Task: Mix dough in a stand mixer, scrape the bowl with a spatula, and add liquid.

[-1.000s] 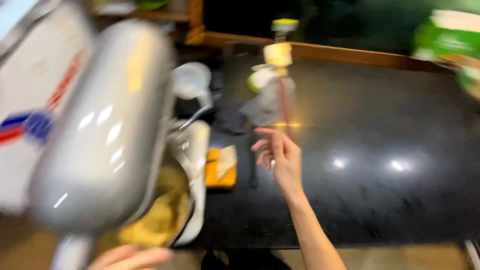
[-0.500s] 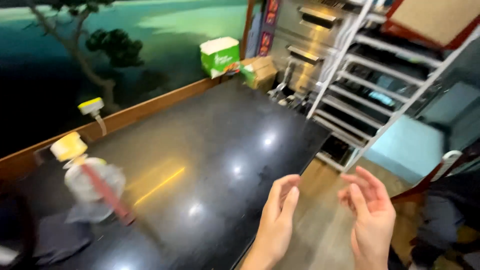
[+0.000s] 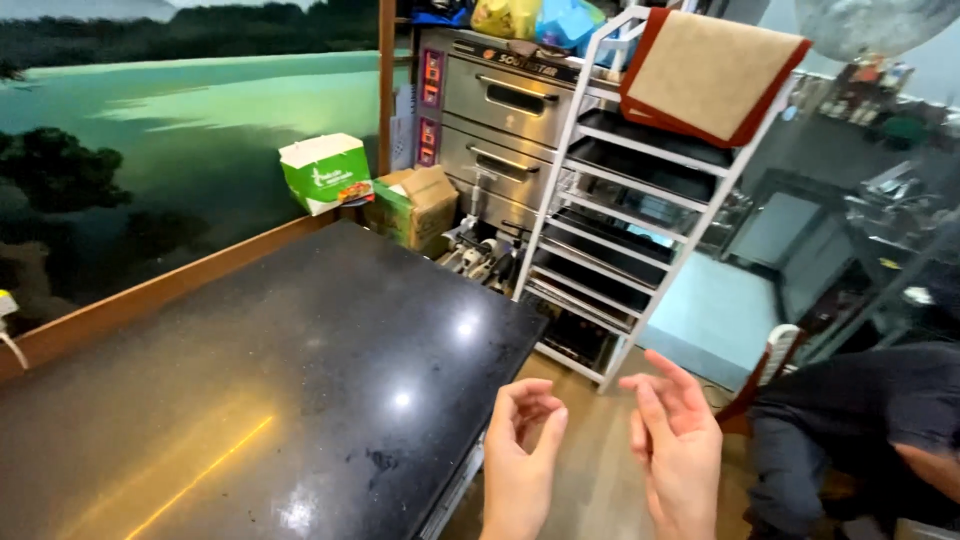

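My left hand hovers just past the near right corner of a black stone countertop, fingers curled loosely, holding nothing. My right hand is beside it over the floor, fingers spread and empty. The two hands are a short gap apart and touch neither each other nor the counter.
A white tray rack with dark trays and a brown mat on top stands ahead. A steel deck oven is behind it. A green and white box and a cardboard box sit at the counter's far end. A person in dark clothes sits at right.
The view has swung right, away from the mixer and the bottles, toward the rack and oven. Both hands are now raised in front of me, slightly closer to the counter's corner.
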